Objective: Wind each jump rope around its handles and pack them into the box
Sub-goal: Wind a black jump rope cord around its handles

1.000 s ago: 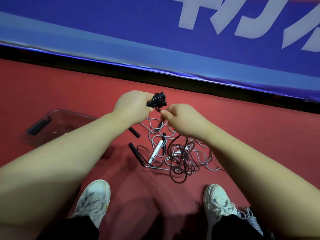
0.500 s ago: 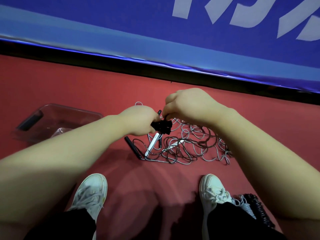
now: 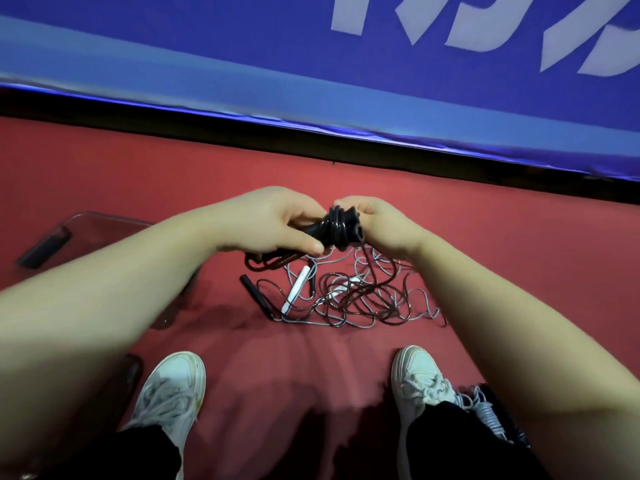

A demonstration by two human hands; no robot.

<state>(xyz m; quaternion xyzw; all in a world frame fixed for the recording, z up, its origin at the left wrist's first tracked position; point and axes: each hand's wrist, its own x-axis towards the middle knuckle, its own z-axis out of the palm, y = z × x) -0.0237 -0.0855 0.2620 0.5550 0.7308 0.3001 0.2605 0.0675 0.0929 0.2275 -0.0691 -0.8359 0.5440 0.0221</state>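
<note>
1. The left hand (image 3: 273, 223) holds the handle end of the black jump rope (image 3: 341, 228), fingers curled over and thumb underneath. It is raised above the floor pile, probably so the handles stay side by side as a core for winding.
2. The right hand (image 3: 384, 226) is closed on the coiled end of that rope, fingers curled against the wraps. It is likely feeding the cord and keeping the turns tight; the exact pinch point is hidden.
3. A loose tail drops from the bundle toward the floor, so I judge the winding part done and nothing packed from this rope yet.
4. The tangled pile (image 3: 356, 296) of dark and grey cords lies on the red floor ahead of the shoes. A white handle (image 3: 296, 292) and a black handle (image 3: 256, 296) sit at its left edge, in easy reach for the next pick.
5. The clear box (image 3: 86, 233) sits on the floor to the left, partly behind the left forearm. It holds something dark; cannot tell what.
6. A grey coiled rope (image 3: 488, 410) lies just beside the right shoe, outside the box.
7. Writing: the blue banner (image 3: 311, 64) carries large white characters cut off at the top edge, unreadable. No brand is visible on the ropes, box or shoes.
</note>
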